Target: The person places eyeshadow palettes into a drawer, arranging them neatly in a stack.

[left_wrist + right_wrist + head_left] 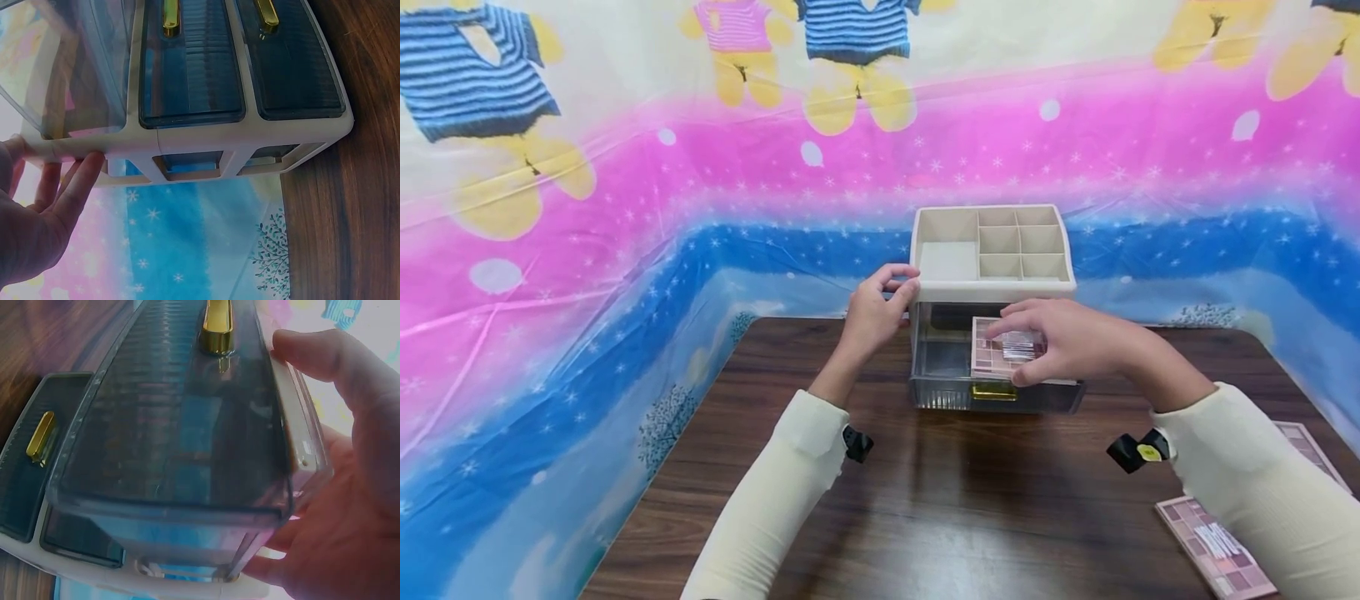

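A cosmetics organizer with a cream frame stands on the table, its upper see-through drawer pulled out. My right hand holds an eyeshadow palette over the right part of that drawer, thumb at the front edge and fingers across the top. In the right wrist view the thumb lies by the palette's edge, beside the drawer front; the other fingers are partly hidden behind the drawer. My left hand rests its fingertips against the organizer's left upper edge, also seen in the left wrist view.
Two more palettes lie at the table's right: one near the front, another partly behind the right sleeve. Lower drawers with gold handles are closed. Divided compartments top the organizer. A patterned cloth hangs behind the table.
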Available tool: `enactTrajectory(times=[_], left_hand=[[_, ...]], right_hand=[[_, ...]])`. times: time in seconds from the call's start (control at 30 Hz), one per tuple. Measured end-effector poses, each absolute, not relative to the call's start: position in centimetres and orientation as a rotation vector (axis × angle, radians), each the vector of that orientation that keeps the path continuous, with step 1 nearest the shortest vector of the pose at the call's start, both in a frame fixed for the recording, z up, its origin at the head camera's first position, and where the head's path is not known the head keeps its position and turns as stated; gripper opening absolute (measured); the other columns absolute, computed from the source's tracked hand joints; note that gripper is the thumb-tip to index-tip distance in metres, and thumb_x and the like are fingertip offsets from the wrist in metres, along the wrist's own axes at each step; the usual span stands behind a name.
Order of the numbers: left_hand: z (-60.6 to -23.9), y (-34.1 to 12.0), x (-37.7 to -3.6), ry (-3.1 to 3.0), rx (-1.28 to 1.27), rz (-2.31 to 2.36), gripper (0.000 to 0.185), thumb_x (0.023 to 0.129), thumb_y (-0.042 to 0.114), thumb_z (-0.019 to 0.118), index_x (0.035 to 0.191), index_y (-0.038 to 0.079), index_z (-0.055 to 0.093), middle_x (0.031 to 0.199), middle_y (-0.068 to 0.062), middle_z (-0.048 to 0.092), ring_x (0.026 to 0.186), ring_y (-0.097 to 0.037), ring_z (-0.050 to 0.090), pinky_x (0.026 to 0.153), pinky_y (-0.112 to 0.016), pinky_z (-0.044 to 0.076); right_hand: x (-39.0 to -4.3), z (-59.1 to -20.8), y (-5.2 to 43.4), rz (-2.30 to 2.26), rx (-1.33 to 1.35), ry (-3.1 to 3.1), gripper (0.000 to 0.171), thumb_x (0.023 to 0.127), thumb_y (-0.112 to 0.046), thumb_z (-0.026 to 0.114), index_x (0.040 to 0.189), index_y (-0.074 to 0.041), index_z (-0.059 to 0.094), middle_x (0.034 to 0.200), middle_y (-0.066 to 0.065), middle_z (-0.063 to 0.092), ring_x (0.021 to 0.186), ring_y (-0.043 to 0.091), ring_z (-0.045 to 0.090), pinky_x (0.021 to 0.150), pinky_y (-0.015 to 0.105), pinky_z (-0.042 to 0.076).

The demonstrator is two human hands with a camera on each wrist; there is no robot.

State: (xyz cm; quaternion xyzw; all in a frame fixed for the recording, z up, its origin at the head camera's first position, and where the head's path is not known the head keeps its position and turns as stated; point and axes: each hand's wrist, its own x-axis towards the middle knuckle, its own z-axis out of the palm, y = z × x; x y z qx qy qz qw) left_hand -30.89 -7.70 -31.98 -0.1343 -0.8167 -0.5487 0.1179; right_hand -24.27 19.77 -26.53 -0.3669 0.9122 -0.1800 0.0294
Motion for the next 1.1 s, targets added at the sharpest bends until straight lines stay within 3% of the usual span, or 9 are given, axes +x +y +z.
enactTrajectory(times=[0.1, 0.33, 0.6, 0.87, 1.1], left_hand=[[-31.9, -7.8, -31.0, -2.387, -0.395, -1.614, 0.026, 0.102, 0.031, 0.063, 0.123, 0.017, 0.068, 0.116, -0.014, 0.070, 0.093, -0.028, 0.075, 0.072, -0.038, 0.066], [-32.0, -7.8, -31.0, -2.386, -0.399, -1.611, 0.026, 0.102, 0.031, 0.063, 0.123, 0.017, 0.068, 0.117, -0.014, 0.070, 0.092, -0.029, 0.075, 0.072, -0.038, 0.066], [-32.1, -7.8, -31.0, -2.382, -0.391, -1.629, 0.027, 0.102, 0.031, 0.063, 0.124, 0.017, 0.068, 0.118, -0.013, 0.070, 0.093, -0.028, 0.075, 0.074, -0.039, 0.066], [-32.1, -7.6, -31.2, -2.382, -0.392, -1.639, 0.026, 0.102, 0.031, 0.064, 0.124, 0.017, 0.068, 0.116, -0.013, 0.071, 0.093, -0.029, 0.076, 0.074, -0.039, 0.066], [-32.0, -7.6, -31.3, -2.363, -0.396, -1.648, 0.024, 0.101, 0.030, 0.065, 0.121, 0.018, 0.069, 0.115, -0.014, 0.072, 0.092, -0.030, 0.076, 0.073, -0.040, 0.066]], right_hand=[[-24.0, -26.4, 20.1, -0.573, -1.064, 2.812, 0.048, 0.089, -0.024, 0.074, 0.136, -0.018, 0.066, 0.133, 0.008, 0.066, 0.105, 0.023, 0.065, 0.090, 0.048, 0.056], [-23.0, -26.9, 21.5, -0.677, -0.952, 2.910, 0.040, 0.094, -0.022, 0.072, 0.133, -0.019, 0.066, 0.133, 0.006, 0.067, 0.123, 0.027, 0.061, 0.100, 0.054, 0.052], [-21.0, -28.2, 24.7, -0.840, -0.684, 3.161, 0.037, 0.098, -0.026, 0.068, 0.132, -0.012, 0.065, 0.138, 0.017, 0.061, 0.129, 0.040, 0.054, 0.100, 0.066, 0.046], [-19.0, -32.3, 29.4, -0.590, -0.388, 3.239, 0.064, 0.094, -0.036, 0.071, 0.140, 0.004, 0.052, 0.139, 0.040, 0.048, 0.122, 0.057, 0.048, 0.095, 0.078, 0.041], [-16.4, -38.1, 32.5, -0.351, -0.176, 3.105, 0.086, 0.085, -0.051, 0.076, 0.133, 0.015, 0.051, 0.126, 0.053, 0.045, 0.104, 0.064, 0.055, 0.076, 0.070, 0.052]])
